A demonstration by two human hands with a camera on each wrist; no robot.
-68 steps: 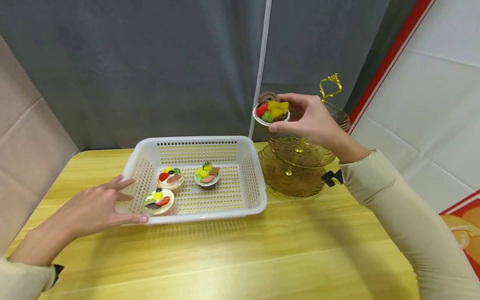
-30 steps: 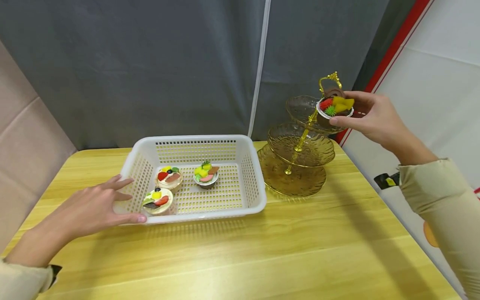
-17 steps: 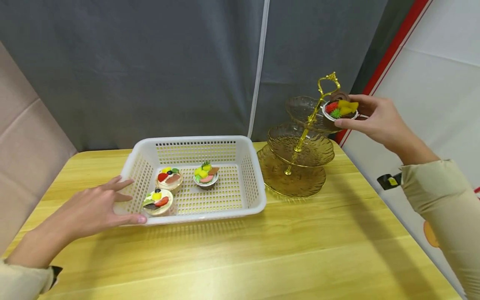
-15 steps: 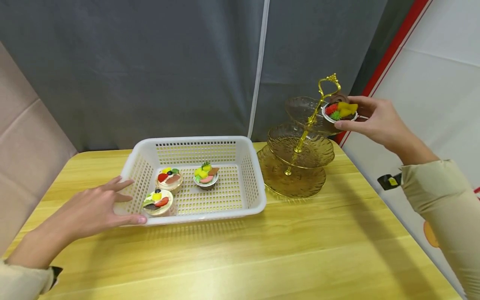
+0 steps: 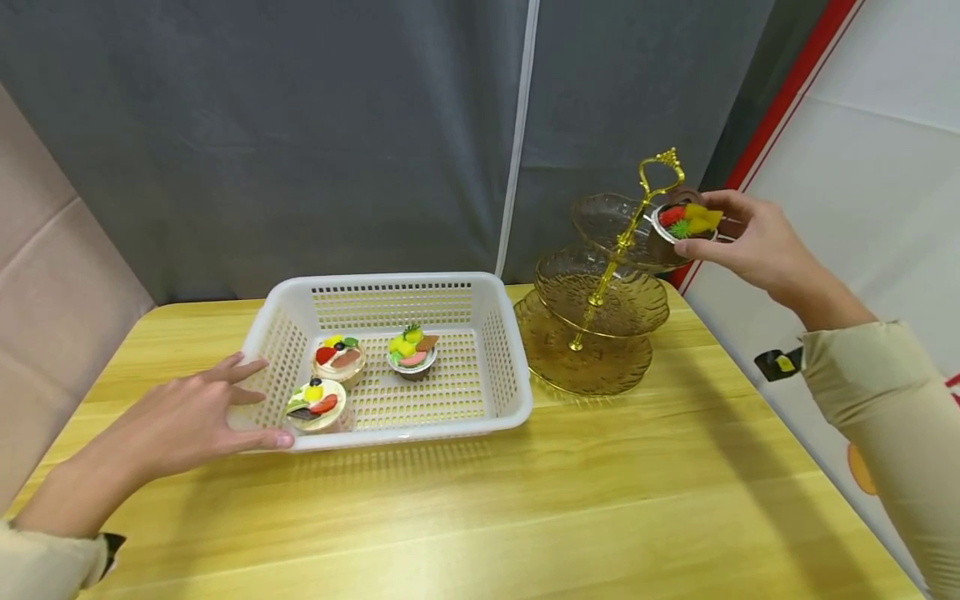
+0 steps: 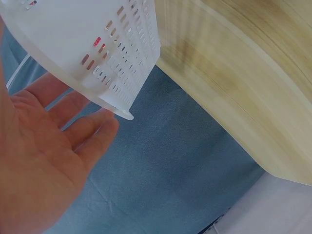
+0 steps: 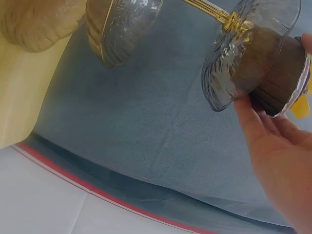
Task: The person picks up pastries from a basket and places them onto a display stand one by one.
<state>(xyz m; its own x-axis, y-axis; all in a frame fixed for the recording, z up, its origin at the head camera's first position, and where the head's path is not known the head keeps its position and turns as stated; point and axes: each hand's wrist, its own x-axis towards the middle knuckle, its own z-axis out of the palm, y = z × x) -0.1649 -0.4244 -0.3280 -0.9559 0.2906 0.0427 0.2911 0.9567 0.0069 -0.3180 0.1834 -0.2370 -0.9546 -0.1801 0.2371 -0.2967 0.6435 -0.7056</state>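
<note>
My right hand (image 5: 757, 250) pinches a chocolate cupcake (image 5: 686, 227) topped with strawberry, yellow fruit pieces and a brown ring. It is over the top plate of a gold-trimmed three-tier cake stand (image 5: 633, 302). In the right wrist view, the dark cupcake cup (image 7: 282, 73) sits on or just above that clear plate (image 7: 219, 73); contact is unclear. My left hand (image 5: 180, 421) rests at the left end of a white basket (image 5: 412, 433), fingers spread and thumb on the front rim. In the left wrist view, its fingers (image 6: 92, 131) touch the rim from outside.
Three fruit-topped cupcakes stand in the basket: one with pineapple-like fruit (image 5: 412, 354), one cream one behind (image 5: 339, 360) and another in front (image 5: 318, 406). The wooden table (image 5: 480, 517) meets a grey curtain (image 5: 262, 150) behind and a white wall panel (image 5: 885, 167) at right.
My right hand has carried the chocolate cupcake rightward from beside the stand to its top plate, and over the last second shifted it only slightly. The left hand stays at the basket.
</note>
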